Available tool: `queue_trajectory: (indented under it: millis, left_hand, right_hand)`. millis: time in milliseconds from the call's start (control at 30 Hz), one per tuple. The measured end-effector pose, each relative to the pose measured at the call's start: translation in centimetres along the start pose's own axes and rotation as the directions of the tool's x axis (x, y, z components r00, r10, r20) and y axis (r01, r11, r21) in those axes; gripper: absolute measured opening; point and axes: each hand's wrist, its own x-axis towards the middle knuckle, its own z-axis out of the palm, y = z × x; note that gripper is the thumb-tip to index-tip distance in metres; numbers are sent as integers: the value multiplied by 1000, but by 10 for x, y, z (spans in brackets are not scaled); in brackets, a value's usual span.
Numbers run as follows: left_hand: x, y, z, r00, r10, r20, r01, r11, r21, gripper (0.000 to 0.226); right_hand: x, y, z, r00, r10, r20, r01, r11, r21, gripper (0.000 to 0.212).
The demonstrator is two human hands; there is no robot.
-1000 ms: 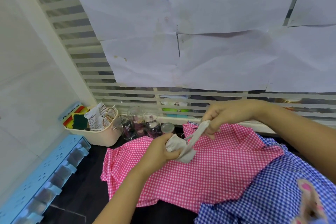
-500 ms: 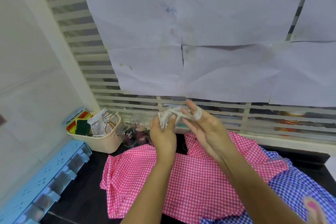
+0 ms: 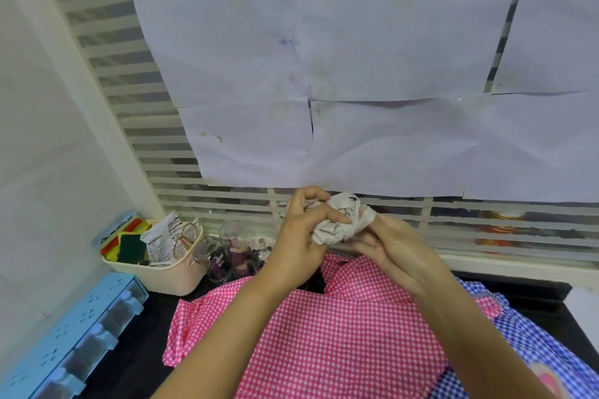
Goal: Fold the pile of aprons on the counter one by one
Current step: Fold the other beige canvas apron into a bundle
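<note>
Aprons: a pink apron in small checks lies spread on the dark counter in the lower middle of the frame; a blue apron, also checked, lies at the lower right, its edge touching the pink one.
Held item: a cream cloth bundle, crumpled and printed with dark marks, is raised above the aprons at mid-frame.
Left hand: fingers curled round the bundle's left side, thumb and forefinger pressing into it.
Right hand: cups the bundle from below and to the right, with a flat cream strap looped over one finger.
Left corner: a beige basket holds sponges and a packet; glass jars stand just beside it.
Lower left: a light blue rack runs along the wall.
Behind: white paper sheets cover a slatted window.
</note>
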Motion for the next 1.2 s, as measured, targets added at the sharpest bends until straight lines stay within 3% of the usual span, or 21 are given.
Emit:
queue_trajectory:
  millis: [100,233,333,433,533,633,700,767,833,900,933,967,1000,1100,1133,1200]
  left_hand:
    - [2,5,-3,997,2,83,-1,1000,-10,27]
    - [3,14,-17,991,-5,131,7,1000,-16,24]
    - [-1,14,-29,989,9,146,-15,999,38,35]
    - [-3,11,-46,978,-2,210,-19,995,98,45]
    - [-4,18,-66,959,-66,274,43,995,89,37]
    - [-2,25,-87,955,-104,277,85,993,78,38]
    - [4,31,-103,973,-94,209,77,993,90,37]
    - [11,38,-121,986,-157,62,153,986,63,47]
    - [18,46,-138,946,-322,-43,308,931,-196,51]
    - [24,56,-151,889,-456,-43,347,731,-587,34]
    - [25,59,-155,873,-487,-25,340,645,-684,28]
    - [26,66,-158,871,-492,-20,352,650,-674,34]
    - [27,69,-158,875,-483,-40,368,717,-592,42]
    - [30,83,-158,899,-365,-243,296,914,-278,36]
    - [32,86,-160,884,-320,-340,262,943,-207,34]
    - [35,91,-165,837,-240,-492,224,970,-93,33]
  right_hand:
    - [-2,1,5,998,-34,-47,31,998,-56,51]
    - [-4,4,16,993,-78,-88,59,978,-201,45]
    - [-2,12,28,992,-109,-70,88,965,-247,45]
    - [2,17,38,997,-77,-18,72,981,-182,38]
    - [9,12,51,996,16,84,-17,1000,19,28]
    - [23,1,72,991,10,134,-9,1000,-8,34]
    - [32,-12,90,988,-38,149,48,997,-67,42]
    - [36,-25,108,980,-88,179,107,989,-101,29]
    - [39,-39,123,967,-155,201,182,976,-123,16]
    - [44,-54,136,944,-249,215,284,948,-147,13]
    - [45,-60,141,930,-292,221,332,927,-173,11]
    - [45,-65,148,914,-336,227,383,898,-216,11]
    - [45,-69,153,895,-375,241,433,862,-264,13]
    - [38,-76,173,820,-456,347,566,739,-366,20]
    - [34,-78,178,785,-476,396,616,668,-418,20]
    - [27,-80,189,705,-515,488,703,420,-573,11]
